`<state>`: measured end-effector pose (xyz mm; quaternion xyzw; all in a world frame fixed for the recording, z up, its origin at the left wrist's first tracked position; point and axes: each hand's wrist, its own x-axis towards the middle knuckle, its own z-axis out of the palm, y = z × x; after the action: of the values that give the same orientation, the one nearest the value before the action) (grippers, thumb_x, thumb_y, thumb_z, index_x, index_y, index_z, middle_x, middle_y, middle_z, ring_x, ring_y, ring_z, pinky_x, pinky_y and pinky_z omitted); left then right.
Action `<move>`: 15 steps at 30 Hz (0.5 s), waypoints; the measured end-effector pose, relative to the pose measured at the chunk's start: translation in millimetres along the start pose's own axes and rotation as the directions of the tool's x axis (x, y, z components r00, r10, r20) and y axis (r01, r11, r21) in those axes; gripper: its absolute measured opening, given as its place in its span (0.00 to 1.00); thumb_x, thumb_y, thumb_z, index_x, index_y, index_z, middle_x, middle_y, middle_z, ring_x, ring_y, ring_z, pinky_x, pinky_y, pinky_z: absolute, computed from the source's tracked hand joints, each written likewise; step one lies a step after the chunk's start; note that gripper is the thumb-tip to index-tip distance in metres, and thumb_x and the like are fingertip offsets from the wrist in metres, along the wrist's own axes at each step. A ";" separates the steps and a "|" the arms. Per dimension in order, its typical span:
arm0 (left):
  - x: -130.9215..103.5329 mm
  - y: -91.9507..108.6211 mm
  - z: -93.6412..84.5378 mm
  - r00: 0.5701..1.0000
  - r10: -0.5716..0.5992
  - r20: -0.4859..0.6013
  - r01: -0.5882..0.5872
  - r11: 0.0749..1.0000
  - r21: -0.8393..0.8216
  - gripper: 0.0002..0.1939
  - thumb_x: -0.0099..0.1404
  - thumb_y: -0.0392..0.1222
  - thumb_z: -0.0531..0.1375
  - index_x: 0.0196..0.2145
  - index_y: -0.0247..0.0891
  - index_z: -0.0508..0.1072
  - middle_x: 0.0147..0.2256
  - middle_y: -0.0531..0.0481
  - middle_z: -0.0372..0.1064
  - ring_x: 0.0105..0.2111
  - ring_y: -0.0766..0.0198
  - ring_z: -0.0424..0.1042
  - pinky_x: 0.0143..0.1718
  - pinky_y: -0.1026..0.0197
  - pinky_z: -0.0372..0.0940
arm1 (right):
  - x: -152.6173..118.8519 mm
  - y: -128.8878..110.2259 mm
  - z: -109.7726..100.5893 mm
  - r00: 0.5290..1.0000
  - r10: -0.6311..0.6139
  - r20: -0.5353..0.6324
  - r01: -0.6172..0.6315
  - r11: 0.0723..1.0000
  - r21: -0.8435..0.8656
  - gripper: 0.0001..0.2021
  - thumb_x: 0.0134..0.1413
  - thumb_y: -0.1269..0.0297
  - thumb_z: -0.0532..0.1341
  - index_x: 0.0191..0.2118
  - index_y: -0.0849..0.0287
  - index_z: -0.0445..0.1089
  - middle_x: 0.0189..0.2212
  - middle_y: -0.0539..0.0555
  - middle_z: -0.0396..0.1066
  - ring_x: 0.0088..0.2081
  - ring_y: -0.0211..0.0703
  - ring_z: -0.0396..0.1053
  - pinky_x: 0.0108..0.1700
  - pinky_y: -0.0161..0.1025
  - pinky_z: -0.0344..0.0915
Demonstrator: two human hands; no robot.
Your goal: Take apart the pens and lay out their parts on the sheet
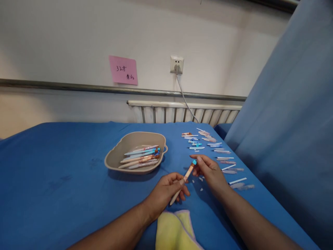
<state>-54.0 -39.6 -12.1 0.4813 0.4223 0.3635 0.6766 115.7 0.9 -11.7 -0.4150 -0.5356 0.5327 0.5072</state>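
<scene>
Lying nearest the camera, a folded yellow cloth with lilac edging (173, 231) rests on a worktop spread with blue fabric (65, 208). Just beyond it, a person's left hand (170, 191) holds a slim cream-coloured pen with a brown section and a bright blue top (189, 172), its grip closed around the lower barrel between thumb and fingers. The pen tilts above the worktop, its blue top up and to the right. The right hand (208, 170) meets that blue top with bent thumb and fingers; whether its grip pinches the top or merely touches it, one cannot tell.

Small white fragments (201, 189) lie scattered between and beyond the hands. To the right, thin white rods (237, 181) and translucent, pale pen barrels (229, 171) run in small groups toward the far edge, with short bright blue pieces (197, 144) among them. Farther left, a taupe basin with a looped handle (110, 161) holds a pile of cream, blue and pale pens (142, 158).

A blue curtain (293, 114) hangs at right. Behind stand a white barred frame (156, 104), a grey metal rail (91, 88), a white wall socket with a plug (172, 64) and a pink handwritten note (123, 69).
</scene>
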 end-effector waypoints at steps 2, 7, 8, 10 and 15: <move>0.3 -1.5 0.3 1.000 -0.003 -0.014 0.003 1.000 -0.004 0.18 0.55 0.54 0.60 0.32 0.35 0.67 0.24 0.49 0.72 0.19 0.69 0.66 0.20 0.68 0.55 | -0.8 1.4 -0.2 1.000 0.020 -0.012 -0.020 0.999 0.041 0.25 0.51 0.44 0.54 0.45 0.60 0.69 0.23 0.51 0.70 0.23 0.38 0.66 0.26 0.35 0.60; -8.0 3.5 3.3 0.999 0.019 -0.047 -0.023 0.996 -0.082 0.18 0.53 0.53 0.62 0.32 0.34 0.69 0.28 0.47 0.72 0.24 0.67 0.68 0.24 0.68 0.57 | -0.8 5.4 -1.2 0.998 0.059 -0.022 -0.057 0.995 0.086 0.23 0.50 0.45 0.56 0.41 0.60 0.69 0.27 0.53 0.71 0.24 0.38 0.67 0.25 0.35 0.61; -11.4 8.6 3.4 0.997 0.034 -0.062 -0.038 0.996 -0.077 0.18 0.53 0.52 0.63 0.32 0.33 0.70 0.29 0.46 0.72 0.25 0.67 0.68 0.25 0.68 0.58 | -0.7 5.2 -1.2 0.998 0.055 -0.013 -0.054 0.994 0.096 0.23 0.50 0.45 0.56 0.40 0.60 0.69 0.27 0.54 0.71 0.24 0.39 0.67 0.25 0.35 0.61; -19.1 23.6 0.8 0.989 0.081 -0.125 -0.084 0.996 -0.014 0.17 0.52 0.50 0.64 0.32 0.33 0.73 0.29 0.48 0.71 0.26 0.69 0.66 0.26 0.68 0.57 | -0.6 3.5 -0.6 0.999 0.049 -0.002 -0.048 0.993 0.105 0.23 0.49 0.45 0.57 0.39 0.61 0.69 0.27 0.54 0.71 0.23 0.39 0.67 0.25 0.35 0.60; -32.5 74.0 -37.9 0.930 0.199 -0.308 -0.130 0.965 0.230 0.15 0.50 0.49 0.65 0.32 0.35 0.74 0.27 0.50 0.70 0.24 0.67 0.65 0.26 0.67 0.57 | 1.6 1.3 1.3 0.997 0.078 -0.019 -0.075 0.991 0.111 0.25 0.44 0.42 0.59 0.38 0.61 0.70 0.26 0.54 0.71 0.22 0.37 0.65 0.23 0.34 0.58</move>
<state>-107.5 -35.6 59.1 0.5151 0.5225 0.4486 0.5103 114.1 2.4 -12.8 -0.4125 -0.4831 0.5758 0.5146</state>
